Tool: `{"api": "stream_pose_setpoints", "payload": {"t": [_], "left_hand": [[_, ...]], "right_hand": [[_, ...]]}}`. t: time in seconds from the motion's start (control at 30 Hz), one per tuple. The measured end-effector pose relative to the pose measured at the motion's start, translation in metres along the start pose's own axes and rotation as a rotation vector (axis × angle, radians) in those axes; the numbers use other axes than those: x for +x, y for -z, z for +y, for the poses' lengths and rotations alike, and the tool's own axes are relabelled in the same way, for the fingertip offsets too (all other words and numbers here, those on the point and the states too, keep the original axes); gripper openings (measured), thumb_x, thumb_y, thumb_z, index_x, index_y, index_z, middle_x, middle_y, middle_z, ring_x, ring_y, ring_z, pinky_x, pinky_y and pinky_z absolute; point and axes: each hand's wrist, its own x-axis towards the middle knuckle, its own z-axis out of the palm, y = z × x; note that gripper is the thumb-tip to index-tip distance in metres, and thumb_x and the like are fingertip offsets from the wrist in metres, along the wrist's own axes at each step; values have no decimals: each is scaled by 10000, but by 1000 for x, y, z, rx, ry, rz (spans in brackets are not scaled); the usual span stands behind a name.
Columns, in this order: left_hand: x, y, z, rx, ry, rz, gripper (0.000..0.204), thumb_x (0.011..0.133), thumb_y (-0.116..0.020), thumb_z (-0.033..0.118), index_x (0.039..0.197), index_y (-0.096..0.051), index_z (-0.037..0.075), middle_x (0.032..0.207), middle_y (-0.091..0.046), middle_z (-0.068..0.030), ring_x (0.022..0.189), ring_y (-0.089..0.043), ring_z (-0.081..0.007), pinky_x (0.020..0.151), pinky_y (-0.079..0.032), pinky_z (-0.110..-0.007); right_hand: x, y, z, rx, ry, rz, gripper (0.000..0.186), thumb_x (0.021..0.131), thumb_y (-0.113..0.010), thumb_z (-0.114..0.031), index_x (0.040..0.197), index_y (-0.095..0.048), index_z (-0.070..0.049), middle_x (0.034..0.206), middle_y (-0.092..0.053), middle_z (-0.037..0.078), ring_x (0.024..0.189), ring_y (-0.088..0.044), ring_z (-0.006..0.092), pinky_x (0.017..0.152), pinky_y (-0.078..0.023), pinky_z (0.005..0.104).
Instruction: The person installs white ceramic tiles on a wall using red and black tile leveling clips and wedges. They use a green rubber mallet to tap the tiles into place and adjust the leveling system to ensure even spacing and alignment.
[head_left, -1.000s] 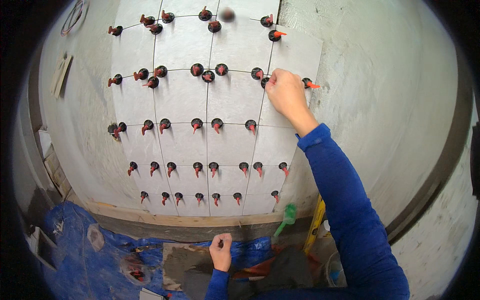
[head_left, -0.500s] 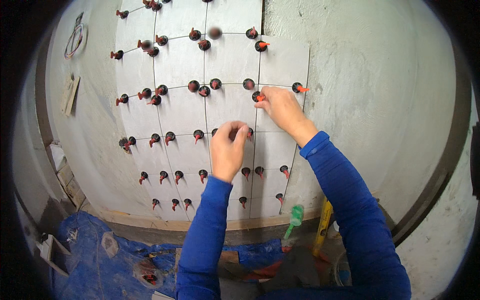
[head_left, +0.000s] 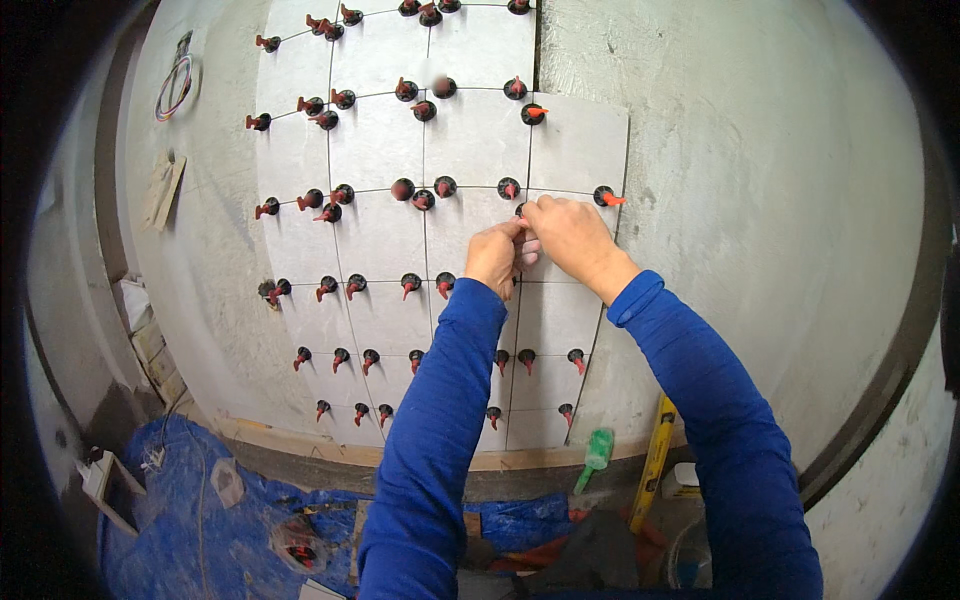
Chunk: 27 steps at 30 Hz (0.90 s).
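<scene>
Pale wall tiles point(head_left: 475, 140) carry several black rotary tile levelers with red handles along their joints. My right hand point(head_left: 575, 238) is closed with its fingertips on one tile leveler point(head_left: 520, 210) at the joint beside the rightmost column; most of that leveler is covered. Just below and left of it, my left hand point(head_left: 494, 258) is closed, its fingertips meeting those of the right hand. What its fingers hold, if anything, is hidden. Nearest to the hands are a leveler point(head_left: 508, 188) above and an orange-handled leveler point(head_left: 607, 196) at the tile's upper right corner.
Bare grey wall point(head_left: 760, 200) lies right of the tiles. Looped wires point(head_left: 174, 88) stick out at the upper left. Below are a wooden strip point(head_left: 340, 455), a green trowel-like tool point(head_left: 597, 452), a yellow spirit level point(head_left: 655, 460) and a blue tarp point(head_left: 210, 520).
My left hand has moved up and right to meet the right hand at the leveler. The right hand stays at that leveler. The view has shifted slightly.
</scene>
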Motion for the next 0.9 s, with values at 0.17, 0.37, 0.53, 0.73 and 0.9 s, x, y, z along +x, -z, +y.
{"api": "stream_pose_setpoints", "payload": {"t": [0.17,0.37,0.53,0.73,0.9], "left_hand": [[6,-5,-13,-197,37,77,216,1084,-538,212,1043,-694,69,918,-679,-6,717,-638,-110,574,-547,-267],[8,-8,-23,-331,102,15,240,1073,-599,304,1141,-667,84,993,-677,-18,822,-681,-131,678,-609,-305],[9,-10,-28,-403,183,-9,274,1114,-477,361,1108,-633,135,985,-690,-11,867,-662,-157,775,-572,-342],[26,-4,-33,-580,227,-203,310,1104,-497,338,1267,-610,99,1213,-711,-141,1073,-727,-275,876,-617,-471],[30,-11,-30,-616,228,-99,308,1090,-526,312,1297,-603,98,1178,-719,-109,1061,-720,-260,857,-609,-457]], "right_hand": [[5,-2,-5,-140,8,-68,193,816,-731,-198,924,-697,-42,864,-731,108,763,-758,253,649,-608,369],[3,5,-3,-137,48,-95,160,847,-690,-165,942,-676,-36,845,-718,112,739,-747,263,624,-593,371],[1,8,-6,-130,29,-98,149,855,-686,-157,932,-653,-34,837,-701,117,721,-742,276,608,-586,377],[5,10,-3,-124,52,-87,179,824,-720,-170,921,-653,-35,861,-705,130,742,-746,283,619,-593,375],[8,8,-1,-140,17,-111,260,771,-778,-199,938,-680,-26,891,-724,140,787,-752,284,678,-609,384]]}}
